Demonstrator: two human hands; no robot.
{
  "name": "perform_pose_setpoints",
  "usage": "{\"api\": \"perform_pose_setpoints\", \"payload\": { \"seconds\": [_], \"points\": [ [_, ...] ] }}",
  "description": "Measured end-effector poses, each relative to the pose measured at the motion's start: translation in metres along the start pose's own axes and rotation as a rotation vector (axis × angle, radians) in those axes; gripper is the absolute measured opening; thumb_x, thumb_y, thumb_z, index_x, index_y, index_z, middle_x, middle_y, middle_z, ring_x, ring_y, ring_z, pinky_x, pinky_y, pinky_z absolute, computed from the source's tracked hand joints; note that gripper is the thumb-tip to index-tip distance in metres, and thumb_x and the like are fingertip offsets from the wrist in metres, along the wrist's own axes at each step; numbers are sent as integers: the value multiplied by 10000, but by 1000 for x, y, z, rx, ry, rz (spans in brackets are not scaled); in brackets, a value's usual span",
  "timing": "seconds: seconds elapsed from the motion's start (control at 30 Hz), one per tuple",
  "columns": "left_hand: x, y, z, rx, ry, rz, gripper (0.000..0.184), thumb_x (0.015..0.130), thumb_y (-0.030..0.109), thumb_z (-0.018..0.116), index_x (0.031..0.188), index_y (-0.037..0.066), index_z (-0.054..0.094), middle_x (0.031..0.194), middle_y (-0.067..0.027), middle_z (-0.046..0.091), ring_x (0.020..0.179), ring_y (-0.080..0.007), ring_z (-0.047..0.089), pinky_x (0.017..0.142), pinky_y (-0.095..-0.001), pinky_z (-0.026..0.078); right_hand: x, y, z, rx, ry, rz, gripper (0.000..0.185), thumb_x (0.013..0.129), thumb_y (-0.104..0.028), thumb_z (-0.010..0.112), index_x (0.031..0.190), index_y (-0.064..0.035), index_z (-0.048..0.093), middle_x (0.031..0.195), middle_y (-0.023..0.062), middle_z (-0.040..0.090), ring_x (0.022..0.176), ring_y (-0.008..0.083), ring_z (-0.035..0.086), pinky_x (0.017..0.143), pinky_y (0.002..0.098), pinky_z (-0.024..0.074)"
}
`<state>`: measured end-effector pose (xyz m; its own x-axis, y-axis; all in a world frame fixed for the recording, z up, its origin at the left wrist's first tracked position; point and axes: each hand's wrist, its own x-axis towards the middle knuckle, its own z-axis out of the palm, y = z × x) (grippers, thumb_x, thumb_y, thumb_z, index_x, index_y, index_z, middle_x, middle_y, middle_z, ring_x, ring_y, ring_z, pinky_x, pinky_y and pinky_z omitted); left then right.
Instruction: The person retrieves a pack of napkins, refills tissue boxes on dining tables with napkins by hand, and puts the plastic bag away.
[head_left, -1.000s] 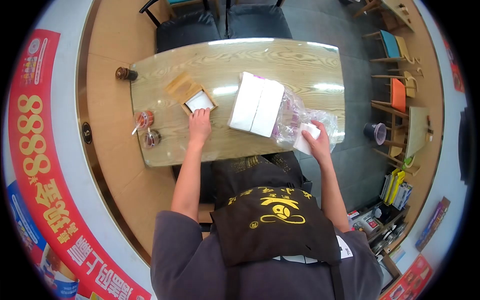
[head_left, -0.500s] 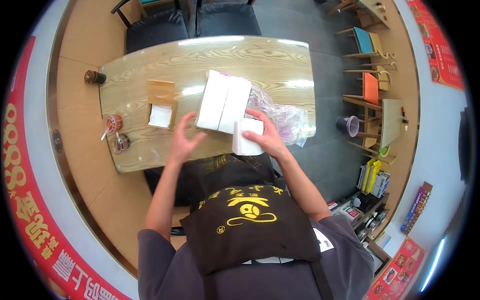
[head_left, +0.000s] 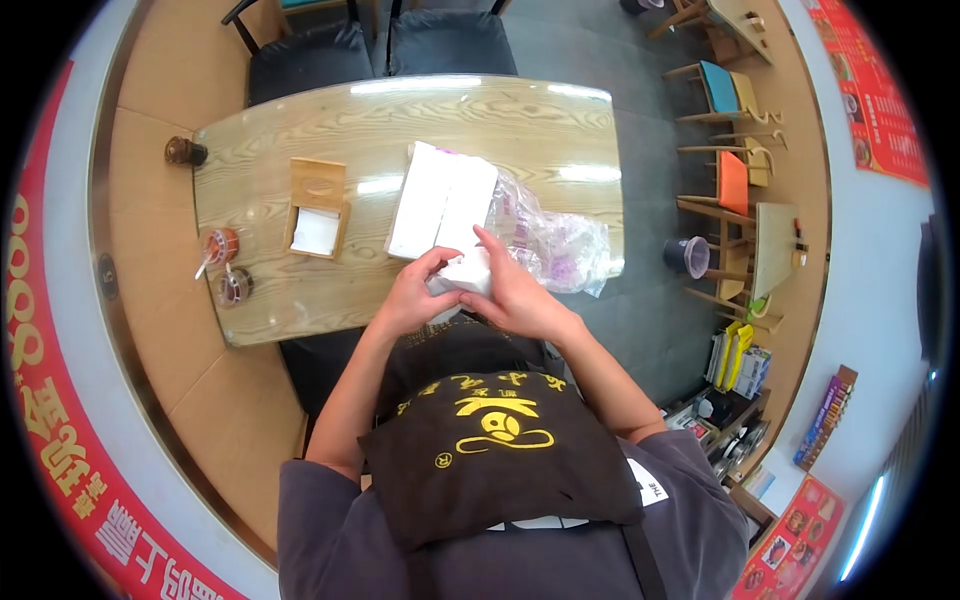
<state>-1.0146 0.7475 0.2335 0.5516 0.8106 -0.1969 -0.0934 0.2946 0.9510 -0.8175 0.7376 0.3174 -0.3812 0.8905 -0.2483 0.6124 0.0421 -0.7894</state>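
Near the front edge of the table, my left hand (head_left: 405, 303) and my right hand (head_left: 520, 298) are both closed around a small stack of white paper napkins (head_left: 466, 270), partly hidden by my fingers. Just beyond my hands lie two larger stacks of white napkins (head_left: 440, 200), side by side. A crumpled clear plastic wrapper (head_left: 560, 245) with purple print spreads out to their right. On the left stands a wooden napkin box (head_left: 341, 232) with its lid raised and white napkins (head_left: 314, 231) inside.
The wooden table (head_left: 262, 135) bears a jar with red contents (head_left: 222, 243), a second condiment jar (head_left: 236, 287) and a dark jar (head_left: 185, 152) along its left side. Black chairs (head_left: 450, 43) stand behind it. A bin (head_left: 687, 257) sits on the floor at right.
My left hand has come right and closed on the napkins that my right hand alone held before. The held stack has turned and shifted slightly left.
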Motion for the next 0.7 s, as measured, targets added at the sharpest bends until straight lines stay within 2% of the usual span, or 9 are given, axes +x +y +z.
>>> {"api": "perform_pose_setpoints", "payload": {
  "seconds": [0.13,0.23,0.3,0.33,0.47,0.53,0.6,0.67,0.7],
  "points": [
    [-11,-5,4,6,68,18,390,773,50,754,1119,20,578,1024,-27,637,944,-97,576,837,-268,471,2,0,5,-40,-9,-76,964,786,-214,781,1476,-3,142,1249,270,507,1174,400,539,967,436,444],
    [-19,0,-2,88,96,59,341,773,54,750,1077,23,599,1014,-33,642,945,-98,577,842,-269,471,1,12,2,283,12,97,923,771,-119,782,1484,-45,199,1220,186,547,1114,288,562,989,375,423],
    [-22,-4,-6,99,130,38,326,774,62,751,1064,26,606,1001,-35,645,945,-99,578,841,-270,471,7,30,2,317,-137,209,727,759,-111,785,1379,-33,412,1142,130,600,1083,217,563,957,340,435],
    [-26,-6,-11,114,162,15,312,775,70,751,1052,29,613,988,-38,648,944,-100,579,841,-271,472,12,23,1,190,-153,179,501,767,-131,783,1208,-24,571,1050,94,635,1018,159,573,896,310,459],
    [-32,-18,-25,77,260,-58,319,766,97,751,1054,40,626,991,-75,669,912,-147,617,837,-297,486,19,31,27,395,-177,235,343,811,-147,739,1105,-19,619,932,70,664,826,100,588,744,279,490],
    [-31,-28,-40,209,403,103,289,769,105,746,1019,20,629,960,-75,660,868,-174,624,815,-313,492,23,32,28,118,-163,333,290,837,-130,703,1084,-3,624,868,55,668,752,88,579,674,268,481],
    [-27,-67,-84,263,778,90,267,773,113,738,985,-4,628,912,-89,640,841,-215,626,804,-344,497,23,41,31,91,-58,319,279,833,-141,687,1063,4,626,791,73,661,681,126,584,631,299,479],
    [-25,-93,-123,398,1069,-189,219,793,114,703,950,-19,628,913,-128,623,833,-280,629,780,-390,505,24,41,30,141,102,338,276,825,-154,678,1038,14,631,730,101,657,607,145,581,582,311,473],
    [-17,-107,-139,390,1076,-191,219,793,114,703,950,-19,628,913,-128,623,833,-280,629,780,-390,505,26,44,31,134,95,336,276,825,-154,678,1038,14,631,730,101,657,607,145,581,582,311,473]
  ]
}}
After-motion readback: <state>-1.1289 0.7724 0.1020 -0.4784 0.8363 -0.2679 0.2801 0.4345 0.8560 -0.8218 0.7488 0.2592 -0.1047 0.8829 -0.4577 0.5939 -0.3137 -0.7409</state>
